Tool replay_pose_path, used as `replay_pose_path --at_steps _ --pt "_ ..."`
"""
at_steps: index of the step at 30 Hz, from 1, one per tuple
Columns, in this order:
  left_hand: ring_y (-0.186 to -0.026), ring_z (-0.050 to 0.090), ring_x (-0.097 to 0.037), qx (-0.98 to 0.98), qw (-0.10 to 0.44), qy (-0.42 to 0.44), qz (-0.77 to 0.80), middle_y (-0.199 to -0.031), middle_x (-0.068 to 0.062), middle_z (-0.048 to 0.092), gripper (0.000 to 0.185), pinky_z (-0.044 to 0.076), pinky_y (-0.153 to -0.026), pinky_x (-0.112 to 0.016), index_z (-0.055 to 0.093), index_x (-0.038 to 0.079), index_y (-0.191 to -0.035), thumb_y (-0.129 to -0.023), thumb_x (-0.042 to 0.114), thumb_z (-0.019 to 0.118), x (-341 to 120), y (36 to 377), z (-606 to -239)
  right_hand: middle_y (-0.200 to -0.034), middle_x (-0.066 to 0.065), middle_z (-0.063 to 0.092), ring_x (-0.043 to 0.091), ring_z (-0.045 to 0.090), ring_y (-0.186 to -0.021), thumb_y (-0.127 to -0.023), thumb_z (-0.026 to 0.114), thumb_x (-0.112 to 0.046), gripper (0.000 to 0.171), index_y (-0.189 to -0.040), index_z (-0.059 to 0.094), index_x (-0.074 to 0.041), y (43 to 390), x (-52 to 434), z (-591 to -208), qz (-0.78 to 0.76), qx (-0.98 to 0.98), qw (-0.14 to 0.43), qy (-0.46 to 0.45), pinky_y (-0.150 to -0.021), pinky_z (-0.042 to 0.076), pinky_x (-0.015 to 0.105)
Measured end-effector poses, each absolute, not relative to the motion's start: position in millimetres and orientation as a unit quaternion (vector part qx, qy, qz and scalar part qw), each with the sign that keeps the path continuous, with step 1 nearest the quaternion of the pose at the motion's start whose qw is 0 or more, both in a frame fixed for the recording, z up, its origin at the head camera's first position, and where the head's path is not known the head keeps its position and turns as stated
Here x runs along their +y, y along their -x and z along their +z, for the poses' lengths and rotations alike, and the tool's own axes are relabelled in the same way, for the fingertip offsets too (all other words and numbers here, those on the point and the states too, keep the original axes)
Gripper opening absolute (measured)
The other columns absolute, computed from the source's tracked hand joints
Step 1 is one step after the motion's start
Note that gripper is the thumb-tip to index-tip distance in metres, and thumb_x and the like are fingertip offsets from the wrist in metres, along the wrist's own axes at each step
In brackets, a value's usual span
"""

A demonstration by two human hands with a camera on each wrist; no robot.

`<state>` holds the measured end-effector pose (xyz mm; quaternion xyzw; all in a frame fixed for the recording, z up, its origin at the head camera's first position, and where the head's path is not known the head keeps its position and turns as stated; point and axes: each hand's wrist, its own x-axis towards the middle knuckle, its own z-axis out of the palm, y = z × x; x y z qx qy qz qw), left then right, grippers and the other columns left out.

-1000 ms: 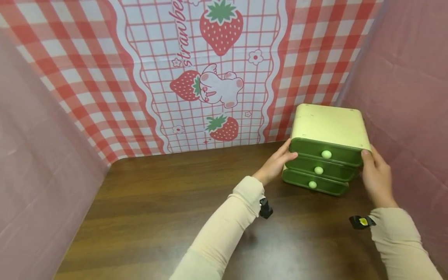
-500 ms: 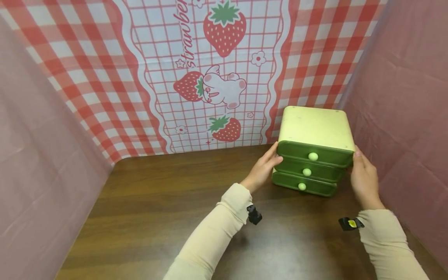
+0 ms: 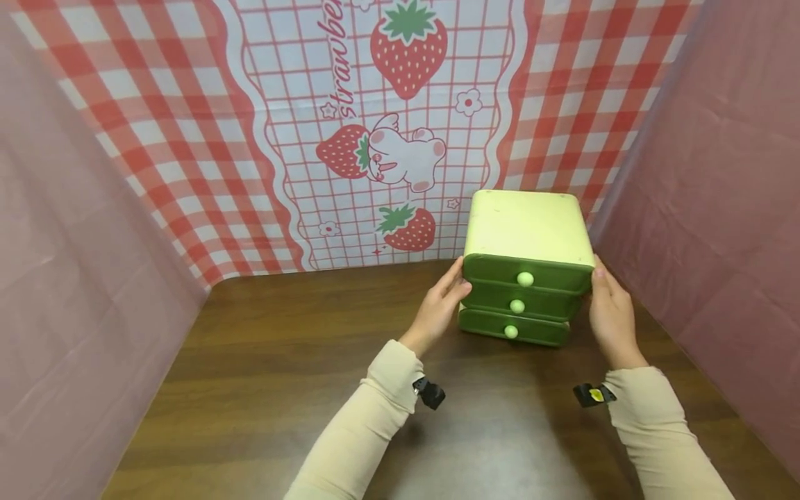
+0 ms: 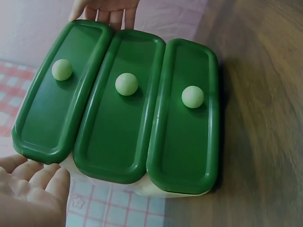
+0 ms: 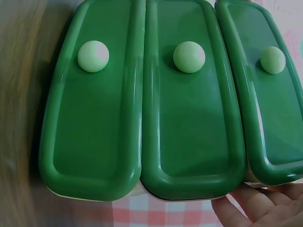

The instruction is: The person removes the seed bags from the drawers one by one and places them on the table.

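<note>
A small chest of drawers (image 3: 530, 226) stands on the right side of the table, with a pale yellow body and three dark green drawer fronts (image 4: 116, 111), each bearing a round light green knob (image 5: 189, 56). All three drawers are closed. My left hand (image 3: 434, 311) presses the chest's left side near the top, fingers nearly straight and thumb at the front edge. On the opposite side my right hand (image 3: 611, 316) rests against the upper right corner, its thumb by the front edge. The right wrist view shows its fingers (image 5: 253, 203) at the top drawer's side.
A brown wooden table (image 3: 281, 375) lies under both arms. Behind it hangs a red-and-white checked cloth (image 3: 187, 139) printed with strawberries. Pink cloth walls (image 3: 706, 229) rise on the left and right, the right one close to my right hand.
Both hands have moved left together with the chest of drawers, away from the right pink wall. The chest has turned slightly, and its drawers have stayed closed.
</note>
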<state>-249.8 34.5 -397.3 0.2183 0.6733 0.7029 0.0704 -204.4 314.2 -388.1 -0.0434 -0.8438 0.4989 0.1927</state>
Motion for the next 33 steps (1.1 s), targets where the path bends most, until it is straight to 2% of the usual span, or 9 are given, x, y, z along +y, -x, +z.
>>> replay_pose_path --at_steps 4,13,20,27,33 --pt "-0.147 0.03 -0.023 0.681 0.063 -0.212 0.698 -0.161 -0.008 0.026 0.058 0.028 -0.121 -0.035 0.025 0.017 -0.156 -0.104 0.019 0.048 19.1 246.4 -399.2 -0.161 0.005 0.023 0.022 0.024 -0.148 -0.106 0.019 -0.046 0.056 -0.157 0.02 -0.021 208.8 300.4 -389.6 0.496 -0.847 0.191 0.028 -0.121 0.027 0.042" --pt "-0.147 0.028 -0.031 0.701 0.031 -0.199 0.685 -0.161 -0.012 0.023 0.057 0.027 -0.12 -0.042 0.023 0.012 -0.157 -0.104 0.012 0.045 -14.1 234.2 -396.5 -0.16 0.005 0.028 0.025 0.025 -0.148 -0.107 0.023 -0.045 0.055 -0.156 0.025 -0.019 218.3 268.5 -391.3 0.505 -0.842 0.192 -0.006 -0.12 0.025 0.048" --pt "-0.146 0.032 -0.025 0.71 -0.014 -0.166 0.684 -0.16 -0.007 0.029 0.055 0.031 -0.119 -0.04 0.027 0.02 -0.156 -0.104 0.019 0.047 -38.5 227.1 -398.8 -0.159 0.005 0.03 0.027 0.025 -0.148 -0.106 0.027 -0.046 0.056 -0.155 0.027 -0.018 226.1 242.0 -393.7 0.501 -0.845 0.182 -0.031 -0.121 0.022 0.05" --pt "-0.147 0.03 -0.023 0.71 -0.053 -0.128 0.691 -0.16 -0.004 0.032 0.053 0.029 -0.12 -0.043 0.032 0.018 -0.154 -0.104 0.021 0.049 -63.0 217.2 -400.8 -0.16 0.002 0.028 0.028 0.024 -0.149 -0.105 0.029 -0.049 0.057 -0.155 0.026 -0.021 231.2 217.3 -397.7 0.506 -0.846 0.156 -0.061 -0.12 0.023 0.054" --pt "-0.144 0.037 -0.023 0.715 -0.083 -0.104 0.686 -0.157 -0.005 0.037 0.052 0.033 -0.118 -0.039 0.036 0.018 -0.152 -0.103 0.023 0.05 -78.2 206.7 -402.1 -0.16 0.004 0.03 0.028 0.027 -0.147 -0.106 0.03 -0.047 0.057 -0.155 0.028 -0.02 234.7 200.6 -400.3 0.51 -0.843 0.152 -0.076 -0.119 0.026 0.054"
